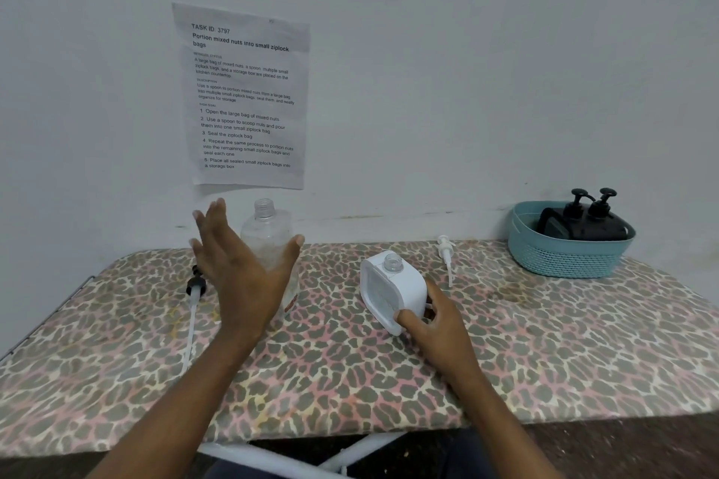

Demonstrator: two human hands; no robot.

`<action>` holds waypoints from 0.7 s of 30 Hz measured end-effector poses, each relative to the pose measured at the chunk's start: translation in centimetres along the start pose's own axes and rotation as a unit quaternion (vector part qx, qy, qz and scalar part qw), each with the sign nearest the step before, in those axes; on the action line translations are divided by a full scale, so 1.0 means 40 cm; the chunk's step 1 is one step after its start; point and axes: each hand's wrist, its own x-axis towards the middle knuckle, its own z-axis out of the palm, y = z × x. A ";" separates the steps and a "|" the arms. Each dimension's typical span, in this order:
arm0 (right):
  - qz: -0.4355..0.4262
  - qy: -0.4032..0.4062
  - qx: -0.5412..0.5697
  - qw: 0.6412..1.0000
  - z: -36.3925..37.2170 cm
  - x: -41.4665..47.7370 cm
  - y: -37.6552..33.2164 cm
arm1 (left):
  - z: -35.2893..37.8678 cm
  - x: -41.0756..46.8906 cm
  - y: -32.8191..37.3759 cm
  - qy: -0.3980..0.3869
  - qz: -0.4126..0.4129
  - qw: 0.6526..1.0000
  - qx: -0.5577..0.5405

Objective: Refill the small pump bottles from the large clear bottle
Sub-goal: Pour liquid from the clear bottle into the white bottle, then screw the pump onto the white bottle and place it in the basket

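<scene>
Left hand holds its grip spread, tall clear plastic bottle just behind, perhaps touching; right hand clasps tilted white square bottle.

Soft, even, dimmish light; faint shadows; wide-angle bending at edges.

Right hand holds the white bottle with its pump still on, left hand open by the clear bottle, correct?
No: in the head view the white bottle has a bare neck, and a white pump lies on the table beside it. The right hand holds it, and the left hand is open by the clear bottle.
</scene>
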 end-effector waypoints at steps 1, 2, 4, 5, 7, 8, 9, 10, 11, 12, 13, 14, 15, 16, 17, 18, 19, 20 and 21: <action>0.000 -0.001 0.000 1.000 0.000 0.001 0.002 | -0.004 0.000 0.015 0.011 0.026 1.000 0.006; 0.000 -0.002 0.000 1.000 0.000 0.000 0.002 | -0.007 0.000 0.032 0.020 0.052 0.998 0.008; 0.000 -0.001 -0.003 1.000 -0.001 0.000 0.002 | -0.009 -0.006 0.064 0.037 0.111 0.993 0.018; 0.000 0.000 -0.005 1.000 0.000 0.000 0.003 | -0.007 -0.011 0.079 0.042 0.142 0.989 0.025; -0.002 0.003 -0.011 1.000 0.000 0.000 0.003 | -0.001 -0.023 0.109 0.044 0.198 0.978 0.037; -0.003 0.006 -0.013 1.000 0.001 0.000 0.003 | 0.005 -0.031 0.122 0.040 0.219 0.974 0.040; -0.006 0.008 -0.014 1.000 0.001 0.000 0.002 | 0.012 -0.042 0.133 0.032 0.230 0.972 0.038; -0.010 0.010 -0.015 1.000 0.001 -0.001 0.000 | 0.021 -0.053 0.144 0.019 0.232 0.972 0.032; -0.012 0.011 -0.016 1.000 0.002 -0.001 -0.002 | 0.031 -0.067 0.152 0.002 0.226 0.974 0.019; -0.015 0.013 -0.017 1.000 0.001 -0.003 -0.003 | 0.042 -0.082 0.158 -0.021 0.214 0.977 0.000; -0.016 0.014 -0.019 1.000 0.001 -0.003 -0.003 | 0.054 -0.099 0.163 -0.048 0.196 0.979 -0.024; -0.018 0.015 -0.022 0.999 0.000 -0.005 -0.004 | 0.065 -0.115 0.163 -0.079 0.174 0.981 -0.047; -0.019 0.017 -0.027 0.999 -0.001 -0.007 -0.006 | 0.077 -0.131 0.161 -0.116 0.146 0.980 -0.066; -0.021 0.019 -0.033 0.999 -0.002 -0.010 -0.008 | 0.088 -0.146 0.159 -0.156 0.114 0.978 -0.082; -0.024 0.023 -0.037 0.999 -0.003 -0.011 -0.009 | 0.100 -0.161 0.154 -0.196 0.081 0.973 -0.096; -0.029 0.027 -0.040 0.998 -0.002 -0.012 -0.010 | 0.113 -0.176 0.147 -0.231 0.049 0.965 -0.110; -0.034 0.031 -0.042 0.998 -0.001 -0.013 -0.011 | 0.127 -0.190 0.139 -0.262 0.019 0.957 -0.124; -0.037 0.034 -0.043 0.998 0.001 -0.012 -0.010 | 0.140 -0.201 0.132 -0.286 -0.007 0.948 -0.138; -0.037 0.037 -0.045 0.998 0.002 -0.011 -0.008 | 0.152 -0.210 0.125 -0.304 -0.025 0.940 -0.152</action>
